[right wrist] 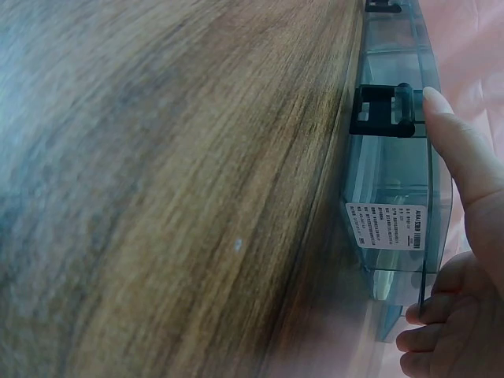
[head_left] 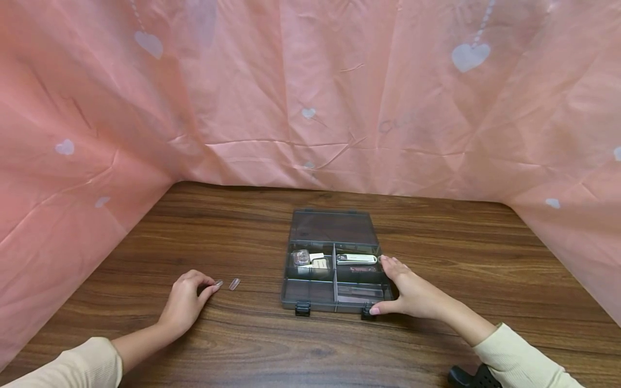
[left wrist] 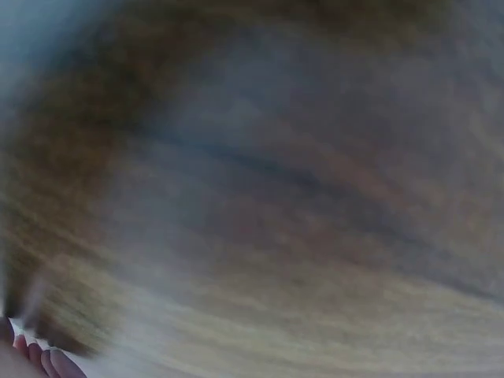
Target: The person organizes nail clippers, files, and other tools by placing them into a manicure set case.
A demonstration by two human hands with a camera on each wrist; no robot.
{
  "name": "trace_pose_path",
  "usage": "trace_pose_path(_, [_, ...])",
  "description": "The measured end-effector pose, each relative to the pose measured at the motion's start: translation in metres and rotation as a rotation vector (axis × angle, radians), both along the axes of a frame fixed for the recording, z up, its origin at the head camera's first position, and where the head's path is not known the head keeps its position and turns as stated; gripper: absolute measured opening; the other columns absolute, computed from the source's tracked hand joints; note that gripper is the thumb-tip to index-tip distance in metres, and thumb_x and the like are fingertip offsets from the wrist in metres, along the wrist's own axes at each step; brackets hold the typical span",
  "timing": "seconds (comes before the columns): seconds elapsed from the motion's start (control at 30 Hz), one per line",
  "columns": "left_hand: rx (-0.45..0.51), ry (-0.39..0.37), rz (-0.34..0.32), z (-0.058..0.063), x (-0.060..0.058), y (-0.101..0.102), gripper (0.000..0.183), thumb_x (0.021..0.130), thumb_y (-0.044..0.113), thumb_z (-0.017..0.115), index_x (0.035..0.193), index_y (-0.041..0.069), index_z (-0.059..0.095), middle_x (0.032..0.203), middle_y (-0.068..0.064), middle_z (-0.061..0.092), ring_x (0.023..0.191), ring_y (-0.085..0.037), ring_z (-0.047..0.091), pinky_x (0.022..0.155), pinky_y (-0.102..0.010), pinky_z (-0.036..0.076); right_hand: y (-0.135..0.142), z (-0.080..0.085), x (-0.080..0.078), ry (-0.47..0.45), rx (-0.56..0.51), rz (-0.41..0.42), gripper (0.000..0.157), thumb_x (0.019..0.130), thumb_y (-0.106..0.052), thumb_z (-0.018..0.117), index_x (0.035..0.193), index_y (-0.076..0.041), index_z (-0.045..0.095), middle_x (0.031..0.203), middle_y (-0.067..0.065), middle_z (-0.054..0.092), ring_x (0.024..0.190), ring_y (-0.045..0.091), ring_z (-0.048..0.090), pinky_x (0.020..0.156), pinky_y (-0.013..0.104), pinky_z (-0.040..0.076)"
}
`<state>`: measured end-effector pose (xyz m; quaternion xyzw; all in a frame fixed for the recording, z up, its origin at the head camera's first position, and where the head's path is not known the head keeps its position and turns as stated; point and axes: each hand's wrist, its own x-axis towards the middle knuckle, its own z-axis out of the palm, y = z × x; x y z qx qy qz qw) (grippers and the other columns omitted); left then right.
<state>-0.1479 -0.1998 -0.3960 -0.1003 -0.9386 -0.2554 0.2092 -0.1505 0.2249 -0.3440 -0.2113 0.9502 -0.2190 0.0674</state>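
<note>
My left hand (head_left: 186, 302) is low over the table, thumb and forefinger pinching a small clear false nail tip (head_left: 219, 284). A second clear nail tip (head_left: 235, 284) lies just to its right on the wood. In the left wrist view only a few blurred fingers (left wrist: 59, 364) show at the lower corner. My right hand (head_left: 412, 291) holds the right front corner of a smoky see-through storage box (head_left: 310, 291). Its thumb (right wrist: 453, 146) is at the front latch (right wrist: 386, 110) and its other fingers lie along the side.
Inside the box are a white nail clipper (head_left: 356, 259), a small clear case (head_left: 301, 257), cream-coloured pieces (head_left: 318, 263) and flat strips (head_left: 360, 292). A white label (right wrist: 386, 226) is on its side. Pink cloth (head_left: 310, 97) hangs around the brown wooden table (head_left: 233, 226). A black object (head_left: 475, 377) is by the right sleeve.
</note>
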Motion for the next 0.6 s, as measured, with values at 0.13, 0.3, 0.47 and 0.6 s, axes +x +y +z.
trace_pose_path(0.13, [-0.008, 0.009, -0.002, 0.0, -0.001, 0.0, 0.005, 0.074, 0.002, 0.074, 0.075, 0.001, 0.069, 0.078, -0.007, 0.064, 0.076, -0.023, 0.061, 0.069, -0.042, 0.051, 0.0, 0.0, 0.001, -0.003, -0.002, -0.002, 0.114, 0.067, -0.059, 0.072, 0.139, 0.016, 0.025, 0.145, 0.034, 0.026, 0.135, 0.051, 0.02, 0.108, 0.062, 0.021])
trace_pose_path(0.3, [0.009, 0.045, -0.023, 0.001, -0.004, 0.003, 0.006, 0.072, 0.001, 0.075, 0.074, 0.002, 0.069, 0.076, -0.005, 0.063, 0.073, -0.02, 0.062, 0.067, -0.038, 0.052, 0.0, 0.0, 0.001, 0.001, -0.004, -0.001, 0.114, 0.067, -0.059, 0.072, 0.138, 0.016, 0.025, 0.144, 0.034, 0.026, 0.134, 0.051, 0.021, 0.107, 0.061, 0.022])
trace_pose_path(0.47, [0.074, 0.123, -0.072, 0.011, -0.016, 0.013, 0.01, 0.07, -0.002, 0.076, 0.072, 0.004, 0.068, 0.073, -0.002, 0.063, 0.066, -0.012, 0.059, 0.058, -0.026, 0.051, 0.0, 0.0, 0.0, 0.007, -0.006, 0.001, 0.114, 0.067, -0.058, 0.073, 0.137, 0.017, 0.026, 0.143, 0.035, 0.027, 0.134, 0.051, 0.021, 0.107, 0.061, 0.022])
trace_pose_path(0.6, [0.112, 0.13, -0.108, 0.02, -0.023, 0.023, 0.009, 0.071, -0.002, 0.075, 0.073, 0.004, 0.068, 0.074, -0.002, 0.063, 0.064, -0.009, 0.057, 0.056, -0.021, 0.05, 0.0, 0.0, 0.0, 0.0, -0.005, -0.002, 0.114, 0.067, -0.059, 0.073, 0.138, 0.017, 0.026, 0.144, 0.035, 0.026, 0.134, 0.051, 0.021, 0.107, 0.061, 0.022])
